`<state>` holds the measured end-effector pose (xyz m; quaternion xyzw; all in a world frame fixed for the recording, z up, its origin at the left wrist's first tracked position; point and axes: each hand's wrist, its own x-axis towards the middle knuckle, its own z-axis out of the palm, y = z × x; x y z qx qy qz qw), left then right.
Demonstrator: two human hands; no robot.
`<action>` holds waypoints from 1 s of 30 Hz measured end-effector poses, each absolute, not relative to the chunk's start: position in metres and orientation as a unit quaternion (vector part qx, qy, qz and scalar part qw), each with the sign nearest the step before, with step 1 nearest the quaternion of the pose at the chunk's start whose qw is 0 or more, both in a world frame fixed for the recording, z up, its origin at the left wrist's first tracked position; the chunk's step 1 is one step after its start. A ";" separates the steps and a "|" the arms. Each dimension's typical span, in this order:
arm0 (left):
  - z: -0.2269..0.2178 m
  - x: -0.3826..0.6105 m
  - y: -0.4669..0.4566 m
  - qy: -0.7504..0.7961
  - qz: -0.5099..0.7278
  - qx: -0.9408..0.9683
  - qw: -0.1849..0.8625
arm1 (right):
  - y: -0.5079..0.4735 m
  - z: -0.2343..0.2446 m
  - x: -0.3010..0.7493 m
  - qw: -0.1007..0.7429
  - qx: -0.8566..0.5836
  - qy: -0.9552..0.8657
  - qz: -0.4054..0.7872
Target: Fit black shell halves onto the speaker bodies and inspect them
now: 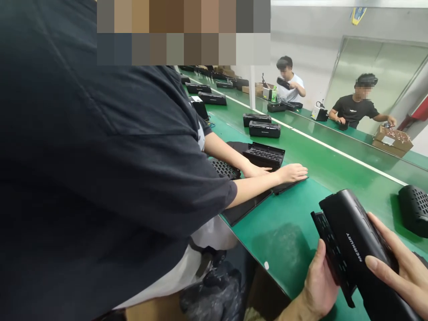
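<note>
At the lower right I hold a long black plastic housing (357,236) with white MERKURY lettering, tilted over the green bench. My left hand (321,281) grips its left side, thumb up, beside a slotted black panel (331,249) along that edge. Whether the panel is joined to the housing I cannot tell. My right hand (399,263) is wrapped round the housing from the right, its thumb beside the lettering. Part of the housing's lower end runs out of the picture.
A co-worker in a dark shirt (133,147) fills the left, hands (290,174) over black perforated parts (264,154). A perforated black housing (414,209) stands at the right edge. Several finished-looking housings (265,129) line the green belt (310,151). Two people sit across it, near a cardboard box (393,140).
</note>
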<state>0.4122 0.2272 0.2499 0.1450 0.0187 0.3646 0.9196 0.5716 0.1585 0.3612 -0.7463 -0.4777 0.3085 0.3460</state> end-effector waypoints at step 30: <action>0.251 0.417 0.253 0.021 0.352 0.178 0.919 | 0.159 0.369 0.579 0.237 -0.716 -0.610 0.243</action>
